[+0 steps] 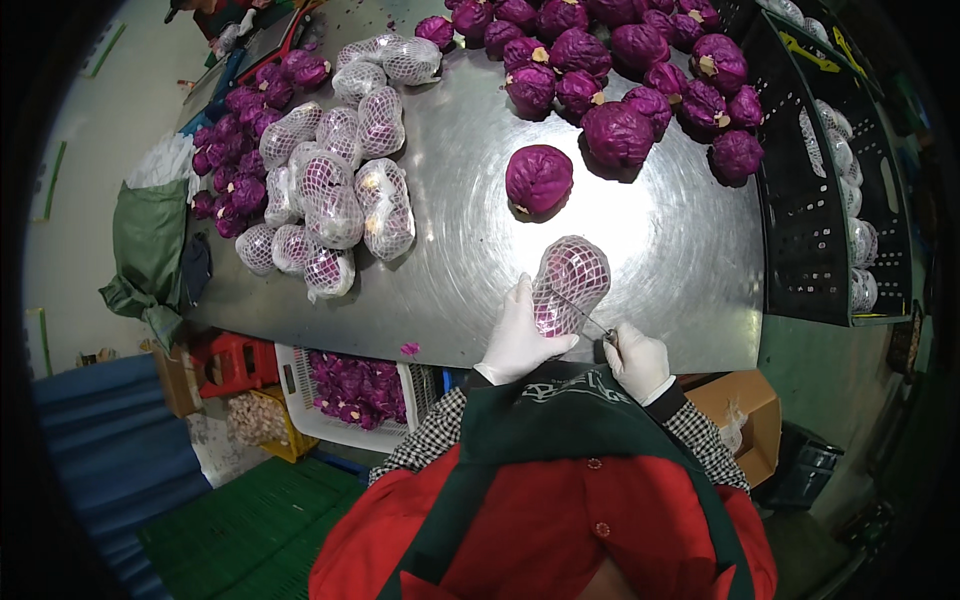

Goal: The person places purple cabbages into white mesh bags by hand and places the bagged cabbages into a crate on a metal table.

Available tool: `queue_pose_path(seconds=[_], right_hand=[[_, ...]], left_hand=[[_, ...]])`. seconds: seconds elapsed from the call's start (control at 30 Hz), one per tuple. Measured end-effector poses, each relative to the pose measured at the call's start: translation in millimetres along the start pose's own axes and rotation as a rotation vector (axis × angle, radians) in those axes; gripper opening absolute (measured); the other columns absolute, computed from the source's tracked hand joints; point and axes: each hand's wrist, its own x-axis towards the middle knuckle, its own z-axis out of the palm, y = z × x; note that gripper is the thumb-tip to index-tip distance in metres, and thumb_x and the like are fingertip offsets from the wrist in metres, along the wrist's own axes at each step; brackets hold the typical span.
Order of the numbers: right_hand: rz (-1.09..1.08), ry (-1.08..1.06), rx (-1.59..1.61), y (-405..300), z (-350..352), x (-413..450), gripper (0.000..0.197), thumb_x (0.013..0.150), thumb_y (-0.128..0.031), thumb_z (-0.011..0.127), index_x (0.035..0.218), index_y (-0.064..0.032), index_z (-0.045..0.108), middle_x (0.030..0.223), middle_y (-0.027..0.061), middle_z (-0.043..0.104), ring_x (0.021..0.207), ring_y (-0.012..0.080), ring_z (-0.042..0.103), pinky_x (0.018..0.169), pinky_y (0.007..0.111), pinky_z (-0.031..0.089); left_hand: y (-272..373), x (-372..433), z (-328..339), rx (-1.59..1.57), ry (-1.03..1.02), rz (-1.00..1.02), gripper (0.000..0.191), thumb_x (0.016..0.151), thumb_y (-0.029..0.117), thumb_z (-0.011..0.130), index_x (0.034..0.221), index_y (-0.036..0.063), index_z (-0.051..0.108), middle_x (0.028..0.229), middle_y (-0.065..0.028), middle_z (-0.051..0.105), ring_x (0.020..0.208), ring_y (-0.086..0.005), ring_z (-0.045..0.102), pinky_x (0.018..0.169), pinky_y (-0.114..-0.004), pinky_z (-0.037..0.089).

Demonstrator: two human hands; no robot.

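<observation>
In front of me on the steel table lies a bundle of red cabbage in clear film and white foam netting [576, 270]. My left hand [521, 337], in a white glove, steadies its left lower side, fingers along the netting and thumb at the near end. My right hand [639, 360], gloved too, grips the handle of a thin metal rod tool [581, 309]. The rod slants up and left across the netting; whether its tip goes under the net I cannot tell. Just beyond the bundle sits a bare red cabbage [538, 180].
Several netted cabbage bundles [330, 195] are piled at left on the steel table [457, 300]. Loose red cabbages [619, 135] fill the back right, beside black crates [802, 217]. Below the edge stand a white basket of purple leaves [296, 390] and a cardboard box [761, 442].
</observation>
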Motion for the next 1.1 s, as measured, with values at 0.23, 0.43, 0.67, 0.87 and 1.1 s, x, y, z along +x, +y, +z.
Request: queue_pose_path(seconds=[0.23, 0.43, 0.67, 0.87, 1.1], right_hand=[[0.041, -0.139, -0.085, 67, -3, -38, 0.018, 0.087, -0.023, 0.063, 0.088, -0.0069, 0.053, 0.074, 0.0177, 0.062, 0.07, 0.0389, 0.064, 0.062, 0.047, 0.051], [0.189, -0.145, -0.298, 124, -19, -74, 0.018, 0.087, -0.026, 0.063, 0.095, -0.0103, 0.06, 0.076, 0.0168, 0.065, 0.068, 0.0374, 0.066, 0.063, 0.048, 0.051], [0.094, 0.207, -0.418, 82, -43, -3, 0.08, 0.081, -0.039, 0.073, 0.141, 0.0026, 0.039, 0.132, 0.0263, 0.048, 0.127, 0.0434, 0.043, 0.101, 0.049, 0.039], [-0.1, -0.059, 0.099, -16, -7, 81, 0.105, 0.065, -0.048, 0.086, 0.146, -0.0033, 0.038, 0.143, 0.0329, 0.04, 0.133, 0.0471, 0.039, 0.112, 0.048, 0.034], [0.037, -0.218, 0.313, -2, 3, 103, 0.085, 0.069, -0.03, 0.085, 0.141, -0.0037, 0.047, 0.128, 0.027, 0.052, 0.121, 0.0383, 0.053, 0.105, 0.04, 0.043]], left_hand=[[5, 2, -12, -0.109, -0.05, -0.053, 0.118, 0.065, 0.035, 0.087, 0.145, -0.0175, 0.019, 0.139, -0.0349, 0.039, 0.132, -0.0411, 0.042, 0.114, -0.04, 0.033], [-17, 6, -24, -0.17, 0.009, -0.128, 0.12, 0.064, 0.039, 0.088, 0.147, -0.0146, 0.019, 0.141, -0.0327, 0.036, 0.135, -0.0407, 0.039, 0.114, -0.04, 0.032], [-3, -1, -13, -0.085, 0.129, -0.041, 0.106, 0.063, 0.037, 0.089, 0.143, -0.007, 0.035, 0.141, -0.0282, 0.038, 0.133, -0.039, 0.04, 0.112, -0.043, 0.034], [-9, -4, -20, 0.175, -0.056, 0.304, 0.098, 0.062, 0.023, 0.086, 0.147, 0.01, 0.038, 0.147, -0.0225, 0.037, 0.136, -0.0432, 0.033, 0.114, -0.046, 0.032], [-5, -13, 4, 0.265, 0.107, 0.168, 0.101, 0.07, 0.021, 0.081, 0.152, 0.003, 0.024, 0.153, -0.036, 0.017, 0.142, -0.0528, 0.016, 0.115, -0.058, 0.023]])
